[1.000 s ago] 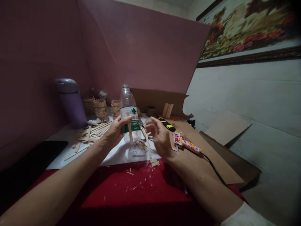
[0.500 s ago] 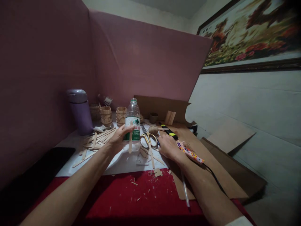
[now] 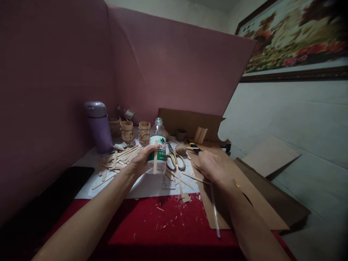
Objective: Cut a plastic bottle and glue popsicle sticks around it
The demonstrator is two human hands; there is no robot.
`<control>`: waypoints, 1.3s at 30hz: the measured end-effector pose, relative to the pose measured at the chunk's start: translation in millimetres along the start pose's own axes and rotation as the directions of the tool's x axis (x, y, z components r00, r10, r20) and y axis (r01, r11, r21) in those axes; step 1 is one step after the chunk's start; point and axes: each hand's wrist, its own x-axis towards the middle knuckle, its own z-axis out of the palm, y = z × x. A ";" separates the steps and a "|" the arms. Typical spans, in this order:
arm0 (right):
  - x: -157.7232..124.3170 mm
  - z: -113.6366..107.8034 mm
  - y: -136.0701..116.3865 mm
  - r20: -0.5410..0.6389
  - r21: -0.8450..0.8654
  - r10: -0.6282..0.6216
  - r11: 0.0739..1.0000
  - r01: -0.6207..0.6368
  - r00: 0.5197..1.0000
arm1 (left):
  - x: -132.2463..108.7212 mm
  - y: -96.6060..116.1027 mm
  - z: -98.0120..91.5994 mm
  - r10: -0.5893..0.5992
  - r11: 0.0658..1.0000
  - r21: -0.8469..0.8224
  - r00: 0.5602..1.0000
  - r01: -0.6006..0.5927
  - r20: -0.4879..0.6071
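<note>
There are two hands, one green-labelled bottle and one purple flask.

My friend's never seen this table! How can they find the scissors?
Start at the red cloth in front, then go to the white paper beyond it. Just right of the green-labelled bottle, look for the scissors. Their two gold-coloured loops set them apart from the flat wooden sticks and the round brown ball.
</note>
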 end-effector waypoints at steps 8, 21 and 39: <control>-20.0 -31.4 -17.2 -0.110 0.763 -0.218 0.607 0.223 0.970 | 2.0 -1.9 -4.4 0.019 0.996 0.092 1.000 -0.019 0.001; -20.9 -41.9 -26.8 0.333 0.938 -0.435 0.062 -0.341 0.837 | 1.3 -4.1 -3.0 0.036 0.964 0.260 0.993 -0.064 0.112; -24.5 -57.9 -44.8 0.450 0.892 -0.383 0.148 -0.427 0.807 | 3.0 -5.9 -5.3 0.074 0.949 0.295 0.987 -0.114 0.143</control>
